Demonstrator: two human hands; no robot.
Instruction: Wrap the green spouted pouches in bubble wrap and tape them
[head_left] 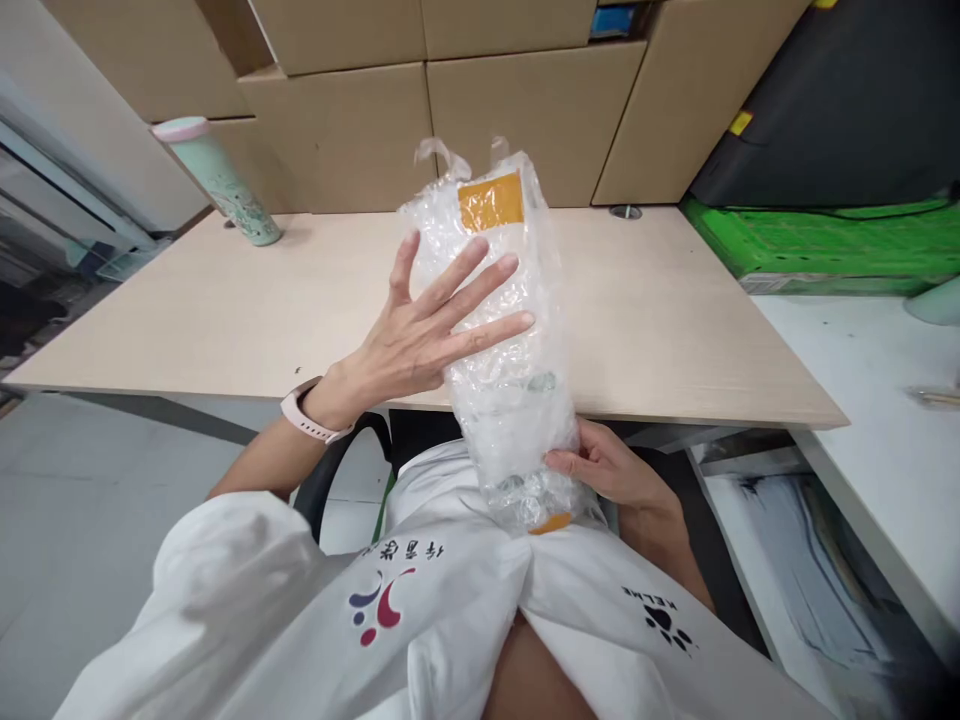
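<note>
A long bubble-wrapped package leans from my lap over the front edge of the desk. It is clear plastic around something white, with an orange tape strip near its far end and another scrap of orange at its near end. My left hand lies across its upper left part, fingers spread and stretched out. At the lower right edge, my right hand grips the package, thumb on top and the other fingers mostly hidden beneath. What is inside the wrap cannot be made out.
On the pale wood desk, a mint tumbler with a pink lid stands at the back left. Cardboard boxes line the back. To the right are a green box, a white side table and an open drawer holding papers.
</note>
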